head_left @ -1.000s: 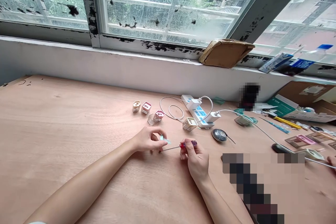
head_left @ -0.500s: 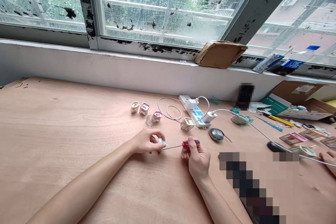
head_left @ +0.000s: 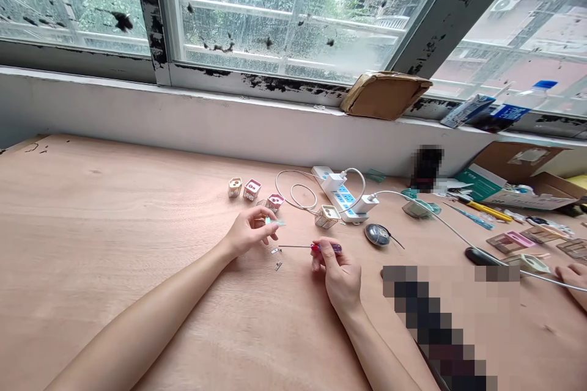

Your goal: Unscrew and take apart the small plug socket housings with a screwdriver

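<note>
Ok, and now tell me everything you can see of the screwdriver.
The screwdriver has a red and purple handle, seemingly plastic, and a thin grey shaft that looks like metal. The right hand holds it by the handle, with the thumb over it. The shaft runs nearly level across the picture toward the left hand, ending close to two small metallic-looking pieces. The tip's shape is too small to make out; whether it touches anything is unclear.
</note>
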### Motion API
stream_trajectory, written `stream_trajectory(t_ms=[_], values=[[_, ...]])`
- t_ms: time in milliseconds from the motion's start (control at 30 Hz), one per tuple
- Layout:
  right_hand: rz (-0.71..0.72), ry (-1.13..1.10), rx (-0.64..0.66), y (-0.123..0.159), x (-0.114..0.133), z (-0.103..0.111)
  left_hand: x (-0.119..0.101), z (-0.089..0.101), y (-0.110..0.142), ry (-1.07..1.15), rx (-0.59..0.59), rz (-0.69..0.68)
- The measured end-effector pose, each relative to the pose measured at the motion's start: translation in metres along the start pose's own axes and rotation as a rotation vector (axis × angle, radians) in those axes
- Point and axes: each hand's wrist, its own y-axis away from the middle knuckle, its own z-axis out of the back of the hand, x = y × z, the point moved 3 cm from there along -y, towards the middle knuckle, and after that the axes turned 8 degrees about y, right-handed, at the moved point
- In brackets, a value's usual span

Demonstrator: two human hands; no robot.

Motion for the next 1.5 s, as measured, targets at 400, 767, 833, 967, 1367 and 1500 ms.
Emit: stream_trajectory(t_ms=[400,767,833,967,1367,1500], values=[[0.026,0.064,0.070,0.002,0.007,-0.005,0.007,0.003,-0.004,0.010,-0.036,0.005],[0.009,0.054,0.068,0.003,0.008,-0.005,0.012,0.006,-0.005,-0.006,-0.037,0.004],[0.008,0.055,0.071,0.003,0.007,-0.005,0.013,0.006,-0.005,-0.004,-0.036,0.003],[0.007,0.063,0.077,0.004,0.006,-0.005,0.014,0.006,-0.006,-0.019,-0.037,-0.001],[-0.003,0.063,0.075,0.004,0.010,-0.006,0.006,-0.007,0.005,-0.391,0.128,0.015],[0.006,0.068,0.077,0.004,0.011,-0.006,0.008,-0.008,0.005,-0.463,0.161,-0.013]])
